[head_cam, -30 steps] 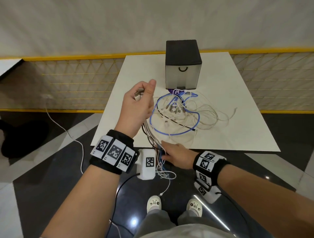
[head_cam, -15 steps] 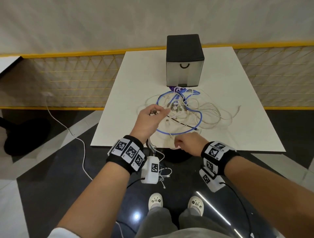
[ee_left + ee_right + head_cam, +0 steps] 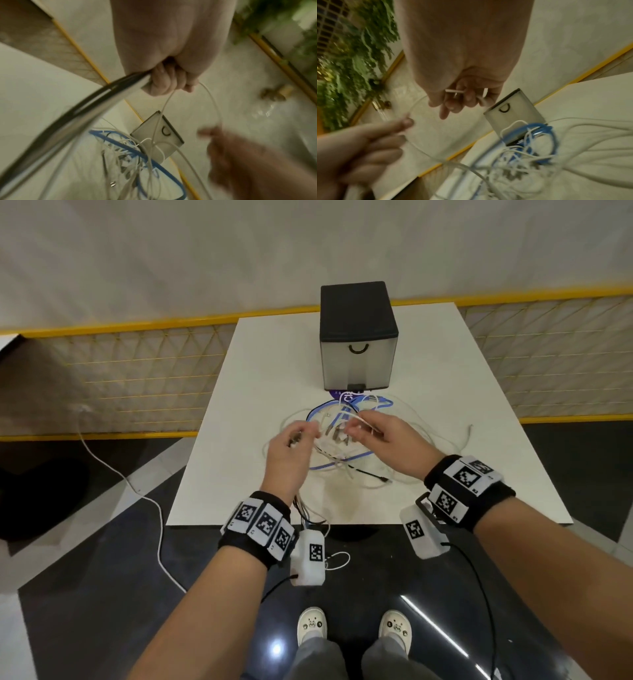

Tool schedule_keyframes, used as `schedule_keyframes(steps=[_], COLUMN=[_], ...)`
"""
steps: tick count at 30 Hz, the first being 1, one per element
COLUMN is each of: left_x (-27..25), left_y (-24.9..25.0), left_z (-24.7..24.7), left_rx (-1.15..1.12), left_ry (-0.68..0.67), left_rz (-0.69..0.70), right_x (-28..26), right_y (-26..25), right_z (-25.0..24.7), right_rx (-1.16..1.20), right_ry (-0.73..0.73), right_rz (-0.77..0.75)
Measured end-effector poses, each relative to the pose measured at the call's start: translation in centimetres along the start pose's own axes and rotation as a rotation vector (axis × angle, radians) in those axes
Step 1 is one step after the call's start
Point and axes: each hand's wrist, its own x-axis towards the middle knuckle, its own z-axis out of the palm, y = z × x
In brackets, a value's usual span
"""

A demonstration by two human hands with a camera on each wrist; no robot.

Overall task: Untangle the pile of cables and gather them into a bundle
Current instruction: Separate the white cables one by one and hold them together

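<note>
A tangled pile of cables (image 3: 363, 470), mostly thin white ones with a blue cable (image 3: 342, 465) looped through, lies mid-table on the white table (image 3: 260, 392). My left hand (image 3: 291, 446) hovers over the pile's left side, fingers (image 3: 168, 79) curled round a gathered bundle of cables (image 3: 85, 112) that trails off the front edge. A thin white loop (image 3: 211, 97) runs from it toward my right hand (image 3: 373, 433). The right hand (image 3: 464, 97) is above the pile's middle and pinches a white cable end (image 3: 453, 91).
A grey box with a black top and a drawer handle (image 3: 358, 337) stands at the back of the table, just behind the pile. A yellow mesh railing (image 3: 137, 371) runs behind the table. A white cord (image 3: 120, 474) lies on the floor at left.
My left hand came down from its raised position and moved forward over the pile. My right hand left the table's front edge, rose to the pile and took hold of a white cable.
</note>
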Motion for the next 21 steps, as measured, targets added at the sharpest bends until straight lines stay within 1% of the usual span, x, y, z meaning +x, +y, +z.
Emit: schedule_keyframes(steps=[2,3,4,5,7,8,10,11,13,14,15,16,18,19,21], left_x=[1.5,2.2,2.9,3.4,3.7,3.3,2.1,1.5,0.5,0.4,0.4,0.7,1.6,2.0,2.9], left_y=[-0.1,-0.2,-0.3,-0.3,-0.2,0.2,0.5,0.6,0.8,0.7,0.4,0.2,-0.6,-1.1,-2.0], left_z=[-1.0,-1.6,-2.2,-2.5,-2.5,-2.2,-1.1,-0.5,0.8,1.3,1.6,1.8,1.7,1.5,0.9], left_rx=[-0.072,-0.097,-0.103,-0.088,-0.034,-0.001,0.024,0.013,0.036,0.111,0.21,0.296,0.405,0.425,0.433], left_ry=[0.176,0.235,0.264,0.264,0.205,0.184,0.133,0.078,-0.151,-0.278,-0.378,-0.418,-0.368,-0.327,-0.284], left_rz=[-0.048,-0.086,-0.128,-0.163,-0.204,-0.195,-0.079,-0.025,0.002,-0.013,-0.023,-0.028,-0.073,-0.104,-0.165], right_x=[-0.3,-0.6,-0.8,-0.9,-0.7,-0.4,0.4,1.0,1.8,2.3,2.6,3.0,3.5,3.8,4.0], right_y=[1.9,2.7,3.4,3.7,3.6,3.1,1.8,1.1,-0.3,-0.9,-1.5,-2.0,-2.7,-2.8,-2.9], right_z=[-0.6,-0.8,-1.1,-1.3,-1.3,-1.2,-1.1,-1.0,-0.9,-0.8,-0.9,-1.0,-1.5,-1.9,-2.7], right_rx=[-0.119,-0.161,-0.162,-0.131,0.0,0.076,0.19,0.222,0.244,0.247,0.26,0.294,0.384,0.413,0.42], right_ry=[-0.04,-0.065,-0.088,-0.105,-0.1,-0.077,-0.027,-0.014,0.002,0.018,0.04,0.069,0.148,0.193,0.267], right_rz=[0.081,0.142,0.21,0.272,0.37,0.395,0.392,0.37,0.305,0.269,0.24,0.224,0.219,0.214,0.205])
